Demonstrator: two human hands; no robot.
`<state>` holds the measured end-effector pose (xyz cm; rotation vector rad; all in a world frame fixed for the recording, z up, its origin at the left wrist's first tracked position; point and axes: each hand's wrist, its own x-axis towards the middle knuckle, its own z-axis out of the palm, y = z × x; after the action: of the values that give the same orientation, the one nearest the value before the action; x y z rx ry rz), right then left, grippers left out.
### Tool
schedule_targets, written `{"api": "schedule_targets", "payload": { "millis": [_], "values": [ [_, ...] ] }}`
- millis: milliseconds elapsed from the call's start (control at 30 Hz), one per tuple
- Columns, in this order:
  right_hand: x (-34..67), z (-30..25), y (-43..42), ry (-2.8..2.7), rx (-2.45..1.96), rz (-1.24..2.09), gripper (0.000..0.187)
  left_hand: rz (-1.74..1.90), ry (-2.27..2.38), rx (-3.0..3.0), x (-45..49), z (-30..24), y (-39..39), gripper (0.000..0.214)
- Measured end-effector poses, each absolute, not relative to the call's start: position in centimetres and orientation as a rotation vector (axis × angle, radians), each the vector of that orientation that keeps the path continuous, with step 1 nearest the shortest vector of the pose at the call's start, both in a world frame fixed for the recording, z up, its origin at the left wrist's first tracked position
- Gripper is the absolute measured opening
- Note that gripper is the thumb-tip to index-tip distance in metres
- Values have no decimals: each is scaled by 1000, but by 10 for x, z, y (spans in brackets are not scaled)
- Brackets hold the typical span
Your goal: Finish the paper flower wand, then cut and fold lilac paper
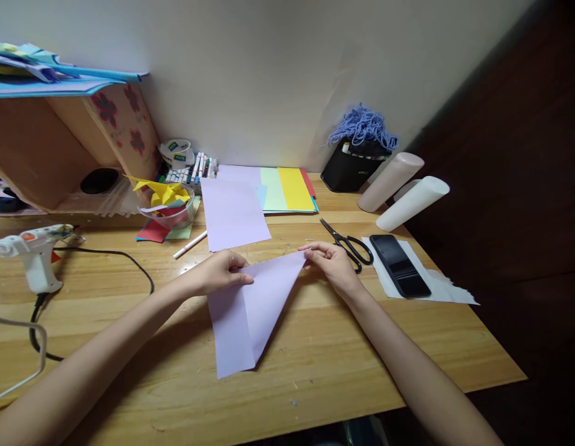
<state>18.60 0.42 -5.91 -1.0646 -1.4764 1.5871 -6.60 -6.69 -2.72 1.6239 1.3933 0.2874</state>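
Observation:
A sheet of light purple paper is held up at its top edge between both hands, with a crease or fold running down it and its lower edge near the wooden table. My left hand pinches the upper left part, thumb on the front face. At the upper right corner my right hand grips the paper between thumb and fingers. Just behind lies another light purple sheet, flat on the table. Black-handled scissors rest near my right hand, and a white marker lies beyond my left.
On the right are a phone on white paper and two rolls. A black holder with blue yarn and coloured paper stand along the wall. Leftward are a plastic bowl of scraps, a cardboard box and a glue gun with its cord.

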Motion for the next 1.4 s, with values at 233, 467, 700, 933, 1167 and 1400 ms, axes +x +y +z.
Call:
{"api": "schedule_targets", "payload": {
  "millis": [233, 467, 700, 933, 1167, 1400],
  "values": [
    [182, -60, -1, -1518, -1098, 1453, 26, 274, 1358, 1565, -68, -27, -66, 29],
    [180, -57, -4, -1522, -1074, 1446, 24, 245, 1371, 1570, -71, -33, -63, 29],
    [192, -56, 6, -1560, -995, 1620, 23, 244, 1339, 1572, -74, -33, -62, 27],
    [188, -58, 3, -1598, -1051, 1479, 24, 252, 1342, 1581, -74, -34, -63, 28],
    [184, -61, -6, -1589, -1091, 1270, 31, 263, 1349, 1587, -74, -36, -61, 28],
    [171, -61, -14, -1464, -1069, 1937, 47, 329, 1360, 1604, -69, -38, -61, 29]
  ]
}}
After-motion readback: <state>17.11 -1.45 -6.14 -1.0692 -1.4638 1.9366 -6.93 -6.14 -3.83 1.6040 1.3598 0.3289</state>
